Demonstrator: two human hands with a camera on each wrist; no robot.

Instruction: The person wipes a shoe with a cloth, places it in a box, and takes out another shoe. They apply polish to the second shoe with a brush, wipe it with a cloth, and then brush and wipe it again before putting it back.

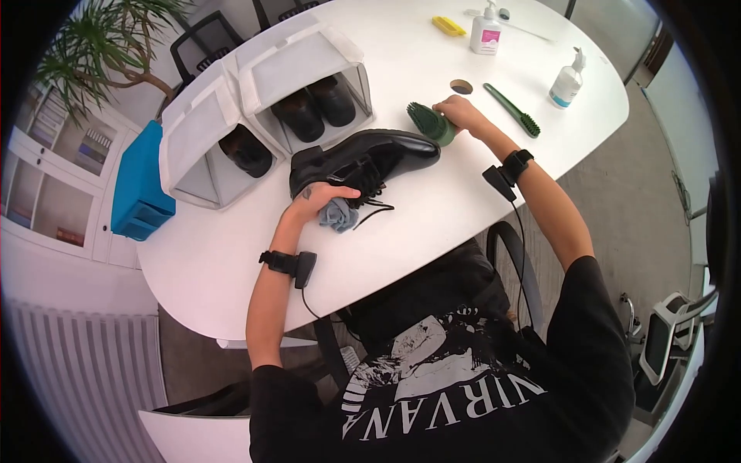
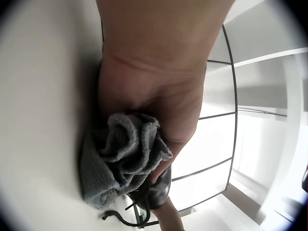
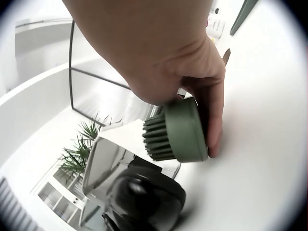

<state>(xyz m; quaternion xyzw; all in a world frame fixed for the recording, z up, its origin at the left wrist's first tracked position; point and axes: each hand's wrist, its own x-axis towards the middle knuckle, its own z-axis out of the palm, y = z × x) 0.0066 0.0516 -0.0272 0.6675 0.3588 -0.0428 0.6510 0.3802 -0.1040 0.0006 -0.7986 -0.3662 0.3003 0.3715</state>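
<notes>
A black lace-up dress shoe (image 1: pixel 370 158) lies on the white table with its toe to the right and its laces trailing. My left hand (image 1: pixel 320 201) is at the shoe's near side, thumb along the laces. It holds a crumpled blue-grey cloth (image 2: pixel 127 156) against the palm; the other fingers are largely hidden. Just beyond the toe, my right hand (image 1: pixel 461 116) grips a green scrub brush (image 3: pixel 185 132) by its back. The bristles point toward the shoe, apart from the toe in the right wrist view.
Two white shoe boxes (image 1: pixel 301 58) with open fronts hold black shoes (image 1: pixel 312 108). A blue bin (image 1: pixel 144 181) stands left. A green long-handled brush (image 1: pixel 512 110), two pump bottles (image 1: pixel 486 31) and a yellow brush (image 1: pixel 448 26) lie or stand farther back. The table has a round hole (image 1: pixel 461 86).
</notes>
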